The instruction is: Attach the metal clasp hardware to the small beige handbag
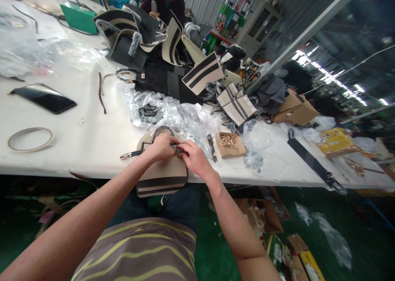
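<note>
A beige bag piece with black stripes [163,176] lies at the table's front edge and hangs partly over it. My left hand [165,147] is on its upper part, fingers pressed together near a dark strap. My right hand [193,157] meets it from the right, with thumb and fingers pinched. What sits between the fingertips is too small to make out. A black strap with a metal buckle [129,154] sticks out to the left of the piece. To the right stands a small cardboard box of brass-coloured fasteners [230,143].
Clear plastic wrap [182,116] lies behind the hands. Striped bag panels [203,73] are heaped farther back. On the left are a phone [46,98] and a tape roll [30,139]. A long black strap [311,159] lies right. A person [163,3] is across the table.
</note>
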Motion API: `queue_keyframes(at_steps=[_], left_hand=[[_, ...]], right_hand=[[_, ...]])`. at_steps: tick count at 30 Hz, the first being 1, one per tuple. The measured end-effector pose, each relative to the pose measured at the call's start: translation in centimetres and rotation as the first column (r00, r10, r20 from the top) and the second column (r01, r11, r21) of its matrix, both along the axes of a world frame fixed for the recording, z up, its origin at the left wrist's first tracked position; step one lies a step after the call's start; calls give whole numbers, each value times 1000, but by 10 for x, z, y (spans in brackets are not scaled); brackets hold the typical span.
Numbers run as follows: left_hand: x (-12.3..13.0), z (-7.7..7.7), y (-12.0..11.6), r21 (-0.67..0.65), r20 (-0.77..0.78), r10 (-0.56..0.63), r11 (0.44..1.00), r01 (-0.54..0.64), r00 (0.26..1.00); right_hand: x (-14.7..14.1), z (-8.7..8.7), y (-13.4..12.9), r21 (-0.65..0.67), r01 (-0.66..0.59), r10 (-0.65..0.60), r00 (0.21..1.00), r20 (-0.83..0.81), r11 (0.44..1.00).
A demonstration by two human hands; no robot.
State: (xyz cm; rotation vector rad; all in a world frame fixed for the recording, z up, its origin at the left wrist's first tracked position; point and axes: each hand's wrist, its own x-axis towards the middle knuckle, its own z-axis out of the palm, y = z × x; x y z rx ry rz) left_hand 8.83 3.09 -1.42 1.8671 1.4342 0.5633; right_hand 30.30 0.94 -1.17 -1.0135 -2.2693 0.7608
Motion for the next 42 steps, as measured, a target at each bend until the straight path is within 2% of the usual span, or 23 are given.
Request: queue_keyframes(at_steps=[2, 7, 15, 25, 28, 34, 42], left_hand=[[0, 1, -1, 21, -12, -12, 1000, 12, 1000], [-1, 1, -2, 62, -61, -31, 997, 35, 998], [-1, -2, -1, 10, -12, -32, 999, 32, 999], [2, 10, -4, -11, -109, -32, 999, 31, 993], [1, 12, -4, -4, -122, -33, 999, 33, 992], [2, 6, -4, 22, -108, -5, 1000, 7, 994], [1, -1, -1, 18, -68, -3, 1000, 5, 998]], right_hand=[[-1, -2, -3, 12, -11, 11, 1000, -10, 1000], [-2, -9, -7, 46, 53, -51, 997, -56, 997], [1, -22, -5, 144, 16, -6, 998, -68, 989], [-4, -16, -9, 70, 55, -51, 997, -55, 996], [-3, -17, -9, 88, 51, -47, 998, -44, 995], [0, -27, -11, 146, 66, -55, 995, -78, 987], [-3, -32, -13, 183, 93, -72, 990, -118, 979]])
